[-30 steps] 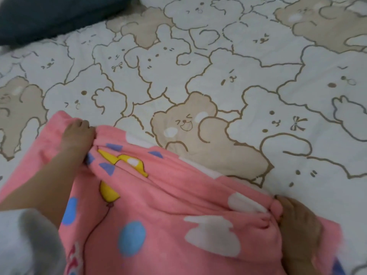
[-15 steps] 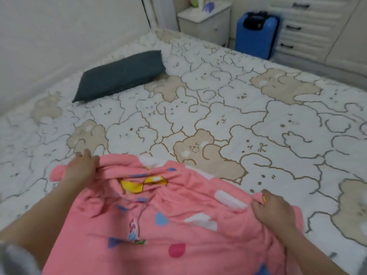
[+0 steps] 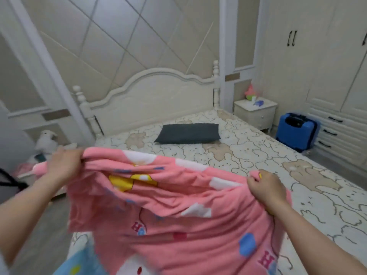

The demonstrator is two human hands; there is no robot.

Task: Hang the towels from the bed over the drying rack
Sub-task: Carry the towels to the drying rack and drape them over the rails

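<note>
Pink terry cloth fills the lower middle of my view: 1 pink towel (image 3: 178, 215), printed with white clouds, a yellow shape, blue spots and red letters, held up above the bed (image 3: 268, 175). I see 2 hands on it. My left hand (image 3: 63, 165) has its fingers curled over the towel's upper left edge, bunching the cloth. My right hand (image 3: 266, 187) is clamped on the upper right edge, knuckles toward the camera. Between them the top edge sags in folds, and the rest hangs down toward me.

At the bottom left, partly under the pink one, 1 blue towel (image 3: 85, 262) lies on the corner of the bed, and a white printed patch shows just beside it.

On the bed's bear-patterned cover lies 1 dark grey pillow (image 3: 187, 133), near the cream headboard (image 3: 151, 100). Right of the bed stand 1 nightstand (image 3: 256, 114) and 1 blue suitcase (image 3: 296, 132), against a wardrobe (image 3: 327, 66). Far left, 1 white plush toy (image 3: 46, 140) sits on the floor.
</note>
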